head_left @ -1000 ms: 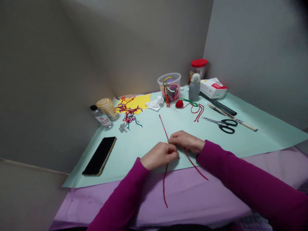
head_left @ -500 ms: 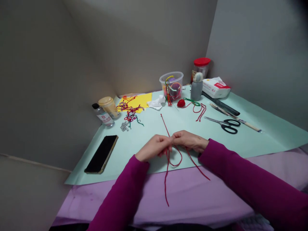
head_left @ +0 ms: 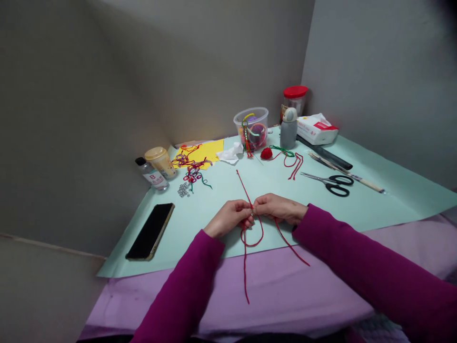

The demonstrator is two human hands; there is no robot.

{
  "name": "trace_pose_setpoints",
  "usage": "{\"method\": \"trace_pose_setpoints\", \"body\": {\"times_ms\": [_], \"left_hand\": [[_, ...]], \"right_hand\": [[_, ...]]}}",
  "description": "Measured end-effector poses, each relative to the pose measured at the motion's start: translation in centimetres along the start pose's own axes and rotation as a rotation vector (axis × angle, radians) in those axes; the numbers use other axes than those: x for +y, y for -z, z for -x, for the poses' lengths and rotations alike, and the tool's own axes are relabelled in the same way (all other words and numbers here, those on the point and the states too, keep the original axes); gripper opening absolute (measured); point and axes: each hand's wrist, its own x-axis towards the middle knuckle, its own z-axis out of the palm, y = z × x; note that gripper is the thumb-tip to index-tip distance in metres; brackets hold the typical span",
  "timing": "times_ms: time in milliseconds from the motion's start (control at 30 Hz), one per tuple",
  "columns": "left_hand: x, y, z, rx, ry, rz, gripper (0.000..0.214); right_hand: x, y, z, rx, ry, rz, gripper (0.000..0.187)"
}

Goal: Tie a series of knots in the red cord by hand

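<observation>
A long red cord (head_left: 244, 267) lies across the pale green sheet (head_left: 200, 219) and the purple cloth. My left hand (head_left: 230, 219) and my right hand (head_left: 276, 208) meet at the middle of it, both pinched on the cord, fingertips almost touching. Below the pinch the cord forms a small hanging loop, and two tails run down toward me. One end runs up the sheet away from me. Both sleeves are magenta.
A black phone (head_left: 150, 231) lies at the left. Black-handled scissors (head_left: 328, 183) and sticks lie at the right. At the back stand a clear tub of cords (head_left: 252, 126), a grey bottle (head_left: 288, 128), a red-lidded jar (head_left: 294, 97), a tissue pack (head_left: 316, 129), two small bottles (head_left: 155, 166), and loose threads on yellow paper (head_left: 194, 155).
My left hand rose from below the cord to meet the right hand. A loop of cord has formed and tightened a little under the fingers.
</observation>
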Motion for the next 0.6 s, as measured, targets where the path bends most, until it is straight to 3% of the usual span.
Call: {"method": "trace_pose_setpoints", "body": {"times_ms": [233, 433, 600], "left_hand": [[0.0, 0.4, 0.0, 0.009, -0.069, -0.241, 0.014], [1.3, -0.1, 0.0, -0.035, 0.002, -0.150, 0.013], [2.0, -0.5, -0.2, -0.075, 0.083, -0.131, 0.020]], "right_hand": [[0.2, 0.2, -0.1, -0.020, 0.014, 0.134, 0.012], [0.8, 0.4, -0.6, -0.031, 0.178, 0.200, 0.008], [0.6, 0.7, -0.3, 0.006, 0.226, 0.332, 0.008]]}}
